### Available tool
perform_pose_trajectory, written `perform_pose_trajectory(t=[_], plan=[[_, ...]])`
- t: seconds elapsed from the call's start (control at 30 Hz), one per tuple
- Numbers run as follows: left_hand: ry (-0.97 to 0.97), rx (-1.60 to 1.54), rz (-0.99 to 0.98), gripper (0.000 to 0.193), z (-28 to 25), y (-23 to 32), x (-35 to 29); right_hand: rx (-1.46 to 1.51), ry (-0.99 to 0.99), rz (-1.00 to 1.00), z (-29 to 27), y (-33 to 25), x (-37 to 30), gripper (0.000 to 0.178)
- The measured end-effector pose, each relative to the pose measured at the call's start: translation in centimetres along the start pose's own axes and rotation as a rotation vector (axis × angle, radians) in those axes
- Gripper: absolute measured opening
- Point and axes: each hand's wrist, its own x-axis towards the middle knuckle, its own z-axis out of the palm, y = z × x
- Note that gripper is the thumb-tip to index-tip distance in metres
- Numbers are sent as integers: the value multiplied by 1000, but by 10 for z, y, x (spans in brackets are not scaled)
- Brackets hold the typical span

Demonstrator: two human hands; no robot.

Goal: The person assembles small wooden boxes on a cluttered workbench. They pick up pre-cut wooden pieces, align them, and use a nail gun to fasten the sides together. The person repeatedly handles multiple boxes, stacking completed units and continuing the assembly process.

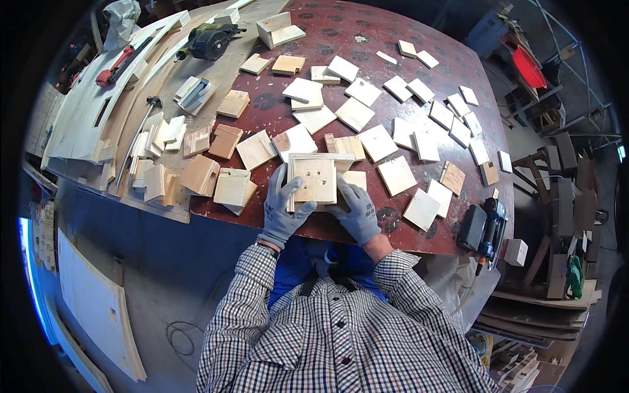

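Both my hands wear grey gloves and grip a stack of square plywood blocks (316, 188) near the table's front edge. The upper face of the stack shows several small dark holes or marks. My left hand (283, 208) wraps its left side, thumb at the lower left corner. On the right side, my right hand (358, 209) presses with its fingers; some fingertips are hidden behind the wood. A light wood block (354, 179) lies just beyond my right hand. Left of my left hand sits another stacked block (232, 187).
Many loose wooden squares (378, 143) are scattered over the dark red table (288, 13). A nail gun (488, 229) with a hose lies at the right edge. At left are a hammer (154, 101), a circular saw (213, 42), a red-handled tool (114, 69) and long plywood panels (85, 121).
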Motion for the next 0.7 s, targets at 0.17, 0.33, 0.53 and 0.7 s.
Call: perform_pose_trajectory(t=[0.17,0.33,0.53,0.7], plan=[[-15,70,-2,66,-8,-1,-1,47,-16,-10,7,-1,1,84],[-13,60,11,65,-2,-2,-1,58,-2,-29,4,5,-1,83],[-9,84,25,65,-2,-8,-5,71,4,-9,6,2,-3,84],[4,39,6,64,0,-8,-7,86,-2,3,3,-2,-2,85]])
